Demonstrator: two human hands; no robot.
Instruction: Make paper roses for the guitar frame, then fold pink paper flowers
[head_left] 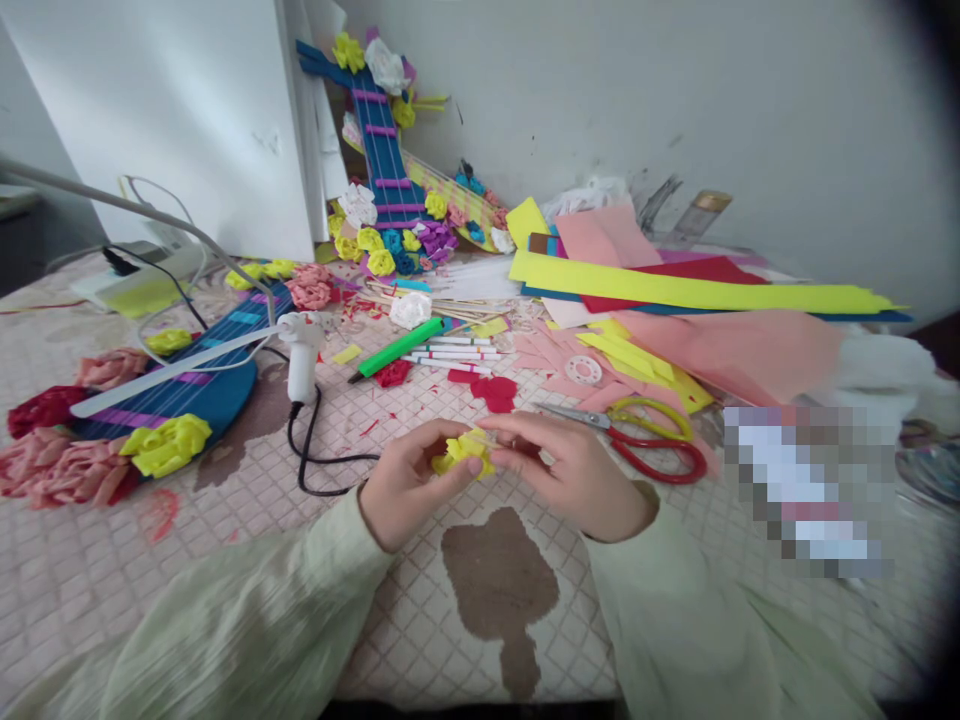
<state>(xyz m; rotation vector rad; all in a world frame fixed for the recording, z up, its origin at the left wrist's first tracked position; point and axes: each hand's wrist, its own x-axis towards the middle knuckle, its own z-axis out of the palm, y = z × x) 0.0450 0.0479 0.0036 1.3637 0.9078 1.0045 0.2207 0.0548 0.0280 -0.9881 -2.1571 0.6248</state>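
Observation:
Between both hands, above the middle of the table, is a small yellow paper flower [459, 455] with ruffled petals. My left hand [411, 482] grips it from the left, thumb in front and fingers behind. My right hand [574, 470] is closed at its right side, thumb and fingertips pinched against the flower's edge; whether those fingertips hold anything finer is too small to tell. Just beyond my right hand lie scissors [652, 440] with red and yellow handles. A white glue gun [301, 360] stands to the left of my left hand, its black cord curling towards the wrist.
A blue paper guitar with flowers [225, 385] lies at left under a white lamp arm [176, 372]; another blue guitar [386, 150] leans on the wall. Markers [457, 352], a green pen [401, 348], yellow paper strips [705, 285] and pink paper [697, 350] spread across the back.

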